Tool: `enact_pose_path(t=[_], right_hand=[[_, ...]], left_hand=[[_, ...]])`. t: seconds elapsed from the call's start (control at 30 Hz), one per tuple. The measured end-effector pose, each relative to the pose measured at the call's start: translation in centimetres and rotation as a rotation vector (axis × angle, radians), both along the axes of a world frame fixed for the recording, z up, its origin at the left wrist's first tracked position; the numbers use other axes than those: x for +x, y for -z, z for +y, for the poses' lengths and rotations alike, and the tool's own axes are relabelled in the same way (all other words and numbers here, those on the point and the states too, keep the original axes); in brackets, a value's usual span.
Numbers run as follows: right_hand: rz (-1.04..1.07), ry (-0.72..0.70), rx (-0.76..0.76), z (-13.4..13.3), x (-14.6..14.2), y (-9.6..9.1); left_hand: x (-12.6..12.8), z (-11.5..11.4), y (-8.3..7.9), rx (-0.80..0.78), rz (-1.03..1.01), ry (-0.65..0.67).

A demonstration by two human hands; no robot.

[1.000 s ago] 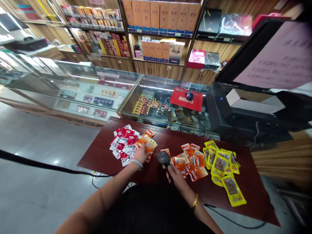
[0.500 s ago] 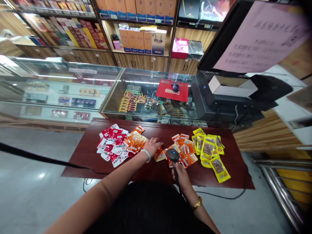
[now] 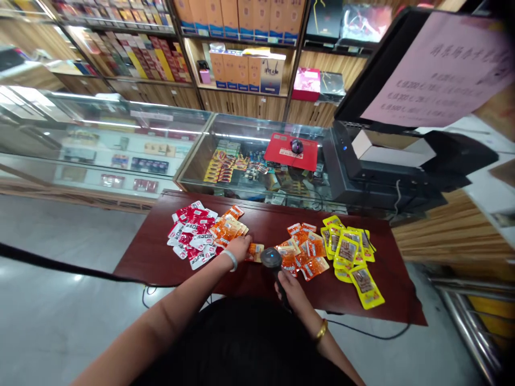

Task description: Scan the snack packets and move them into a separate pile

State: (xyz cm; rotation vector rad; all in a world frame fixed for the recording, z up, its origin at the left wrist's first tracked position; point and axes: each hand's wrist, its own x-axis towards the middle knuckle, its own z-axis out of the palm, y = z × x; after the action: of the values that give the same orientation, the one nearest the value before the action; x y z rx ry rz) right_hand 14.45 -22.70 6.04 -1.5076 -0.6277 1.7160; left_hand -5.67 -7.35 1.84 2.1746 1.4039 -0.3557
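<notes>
My left hand (image 3: 240,248), with a pale band on its wrist, has its fingers closed on the edge of an orange snack packet (image 3: 255,252) low over the table. The fingertips are partly hidden. My right hand (image 3: 293,288) grips the handle of a black barcode scanner (image 3: 272,259), its head close to that packet. Left of my left hand lies a pile of orange packets (image 3: 227,229), beside red and white packets (image 3: 195,231). More orange packets (image 3: 309,247) lie just beyond the scanner, and yellow packets (image 3: 348,247) are spread on the right.
The dark red table (image 3: 140,254) stands against a glass display counter (image 3: 241,187). On the counter are a red mouse pad (image 3: 281,153), a mouse (image 3: 296,146) and a black checkout machine (image 3: 362,177). A black cable (image 3: 378,336) hangs below the table's front edge.
My left hand has closed on the orange packet and drawn it left, away from the right-hand orange pile. The scanner in my right hand has shifted left toward it.
</notes>
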Motion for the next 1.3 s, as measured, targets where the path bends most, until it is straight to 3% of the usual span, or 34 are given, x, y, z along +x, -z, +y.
enact_pose_path(t=[0.23,0.43,0.53,0.63,0.7,0.87,1.0,1.17,1.3], right_hand=[[0.027,-0.111,0.033,1.8,-2.0,-0.6],[0.024,-0.081,-0.001,1.0,-1.4,-0.3],[0.022,-0.032,-0.022,0.0,-0.2,-0.2],[0.025,0.02,-0.036,-1.2,1.4,0.2],[0.025,0.087,-0.039,-1.9,2.4,0.7],[-0.064,0.318,-0.006,-2.8,5.0,2.0],[-0.074,0.378,0.004,-3.0,6.3,2.1],[-0.043,0.357,0.001,-3.2,6.4,2.1],[0.004,0.237,0.005,-2.7,5.5,1.8]], left_hand=[[-2.5,-0.6,-2.1,0.054,-0.05,-0.072],[-6.3,2.9,-2.7,0.203,0.08,-0.31],[-7.1,4.3,-2.9,0.278,0.15,-0.404],[-5.3,4.2,-3.4,0.453,0.165,-0.492],[-2.4,3.3,-3.8,0.503,0.095,-0.45],[8.1,-0.2,-2.5,0.157,-0.127,-0.017],[13.1,-2.1,-0.4,0.08,-0.1,0.046],[12.5,-1.9,0.8,0.024,-0.127,0.028],[9.5,-1.6,1.4,-0.2,-0.267,-0.24]])
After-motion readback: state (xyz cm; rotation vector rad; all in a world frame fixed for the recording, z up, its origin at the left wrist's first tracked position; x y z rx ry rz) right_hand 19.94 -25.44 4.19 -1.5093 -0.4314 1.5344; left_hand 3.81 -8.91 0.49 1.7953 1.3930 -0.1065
